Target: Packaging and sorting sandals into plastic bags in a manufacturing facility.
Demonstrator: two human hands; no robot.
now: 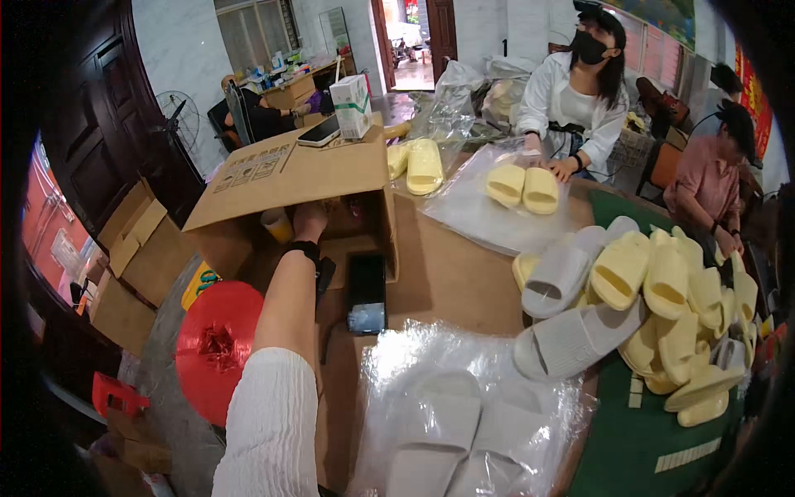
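My left hand [310,222] reaches into the open side of a cardboard box [265,170]; its fingers are lost in the box's shadow. A black band circles that wrist, below a white sleeve. Beside the hand, inside the box, stands a yellowish cup [277,224]. Just right of my forearm lies a black phone-shaped thing [367,277] with a pale, shiny patch at its near end. Close to me, a clear plastic bag [530,398] covers a pair of grey slippers [439,414]. My right hand is out of view.
Yellow slippers [667,277] and grey slippers [571,331] are heaped on a green mat [613,439] at right. Across the table, a masked person [575,108] handles yellow slippers on clear bags [464,203]. A red roll [217,352] stands left of my arm.
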